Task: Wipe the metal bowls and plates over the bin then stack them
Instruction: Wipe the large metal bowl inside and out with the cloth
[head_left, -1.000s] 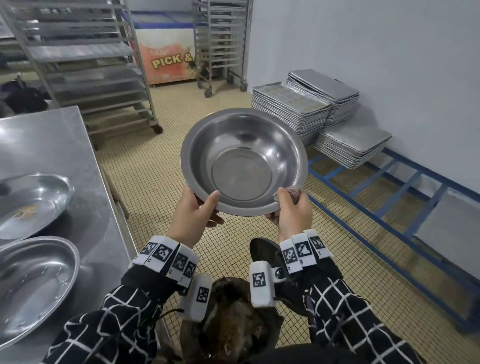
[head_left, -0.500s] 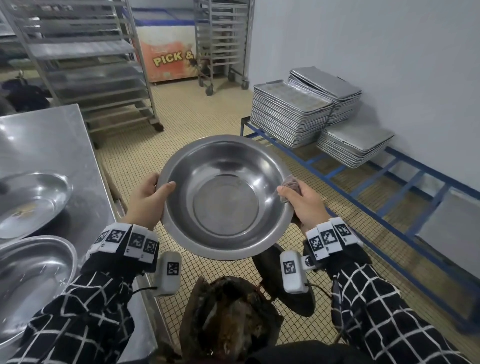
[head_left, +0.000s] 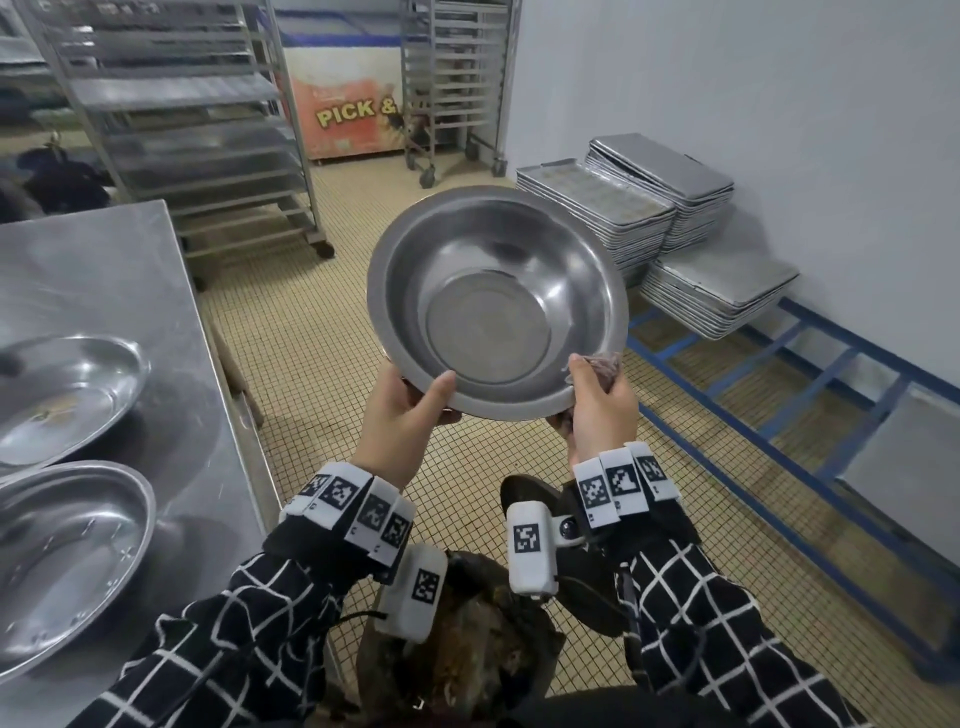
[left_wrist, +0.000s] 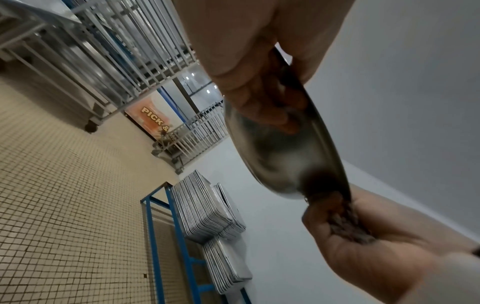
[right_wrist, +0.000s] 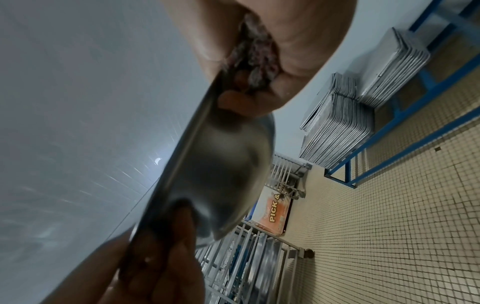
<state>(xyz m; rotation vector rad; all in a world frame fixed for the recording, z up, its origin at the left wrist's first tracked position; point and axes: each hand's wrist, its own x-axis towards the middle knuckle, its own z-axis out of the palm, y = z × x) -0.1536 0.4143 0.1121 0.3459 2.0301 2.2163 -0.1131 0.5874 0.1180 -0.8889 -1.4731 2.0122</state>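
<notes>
A round metal bowl (head_left: 493, 301) is held up over the floor, tilted so its inside faces me. My left hand (head_left: 410, 415) grips its near rim, thumb inside and fingers underneath (left_wrist: 259, 107). My right hand (head_left: 597, 410) pinches a crumpled pinkish-grey wiping cloth (head_left: 597, 364) against the near right rim; the wad also shows in the right wrist view (right_wrist: 254, 53). Under my wrists is the bin (head_left: 467, 665), dark-lined and holding brown waste. Two shallow oval metal plates (head_left: 62, 389) (head_left: 62, 561) lie on the steel table (head_left: 104, 260) at the left.
Stacks of baking trays (head_left: 613, 213) sit on a low blue frame (head_left: 779, 395) along the right wall. Wheeled tray racks (head_left: 197, 130) and a chest freezer (head_left: 353, 114) stand at the back. A tiled floor lies between table and frame.
Half a second ago the bowl was lower, with my hands spread to its left and right sides. It is now raised and both hands hold the near rim, as one second ago.
</notes>
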